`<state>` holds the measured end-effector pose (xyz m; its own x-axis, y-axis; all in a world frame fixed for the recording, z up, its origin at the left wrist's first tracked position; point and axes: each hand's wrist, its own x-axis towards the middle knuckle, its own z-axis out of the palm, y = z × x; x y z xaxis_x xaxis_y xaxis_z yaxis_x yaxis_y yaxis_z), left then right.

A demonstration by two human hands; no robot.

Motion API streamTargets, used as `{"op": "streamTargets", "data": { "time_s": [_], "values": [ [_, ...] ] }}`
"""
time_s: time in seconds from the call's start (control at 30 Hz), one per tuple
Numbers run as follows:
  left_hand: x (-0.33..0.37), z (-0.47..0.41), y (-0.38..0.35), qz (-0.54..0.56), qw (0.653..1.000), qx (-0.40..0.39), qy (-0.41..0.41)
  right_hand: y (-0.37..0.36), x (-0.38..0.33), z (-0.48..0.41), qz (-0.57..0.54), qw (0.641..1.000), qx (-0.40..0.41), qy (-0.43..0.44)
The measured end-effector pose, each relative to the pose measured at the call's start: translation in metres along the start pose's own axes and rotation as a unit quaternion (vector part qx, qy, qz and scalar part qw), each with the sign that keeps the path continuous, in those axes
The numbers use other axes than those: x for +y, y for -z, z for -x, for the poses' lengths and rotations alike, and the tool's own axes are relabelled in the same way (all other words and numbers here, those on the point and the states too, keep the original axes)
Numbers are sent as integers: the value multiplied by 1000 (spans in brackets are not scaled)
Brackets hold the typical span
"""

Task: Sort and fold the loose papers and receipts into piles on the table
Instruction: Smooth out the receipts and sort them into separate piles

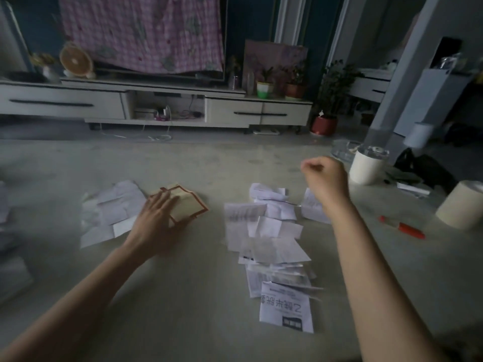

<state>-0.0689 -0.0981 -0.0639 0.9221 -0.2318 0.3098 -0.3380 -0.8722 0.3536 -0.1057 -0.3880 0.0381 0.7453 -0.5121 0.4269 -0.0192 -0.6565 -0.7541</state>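
My left hand (154, 218) lies flat, fingers spread, on a tan folded paper with a red border (189, 205) on the table (183, 296). Left of it lies a small pile of white papers (109, 212). A longer spread of white receipts and slips (266, 239) runs down the middle right, ending in a printed leaflet (286, 308) nearest me. My right hand (325, 178) hovers above the far end of that spread, curled into a loose fist with nothing visible in it. One white slip (311, 205) sits partly behind my right wrist.
A red pen (402, 227) lies at the right. Two cream cylinders (368, 165) (461, 205) stand near the right edge. More papers (7, 231) sit at the far left. Beyond the table are a TV cabinet (156, 100) and potted plants (326, 121).
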Motion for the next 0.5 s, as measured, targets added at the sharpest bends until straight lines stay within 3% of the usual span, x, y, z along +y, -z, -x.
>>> {"op": "streamTargets", "data": {
  "time_s": [0.1,0.2,0.37,0.5],
  "values": [
    [3,0,1,-35,999,-28,22,-33,-41,28,-52,991,-100,71],
    [8,0,2,-10,998,5,54,-57,-58,49,-73,974,-193,91],
    [8,8,3,18,997,77,23,-84,-56,74,-143,967,-210,22],
    [4,2,16,173,960,191,109,-92,-60,85,-109,967,-217,78]
  ]
}}
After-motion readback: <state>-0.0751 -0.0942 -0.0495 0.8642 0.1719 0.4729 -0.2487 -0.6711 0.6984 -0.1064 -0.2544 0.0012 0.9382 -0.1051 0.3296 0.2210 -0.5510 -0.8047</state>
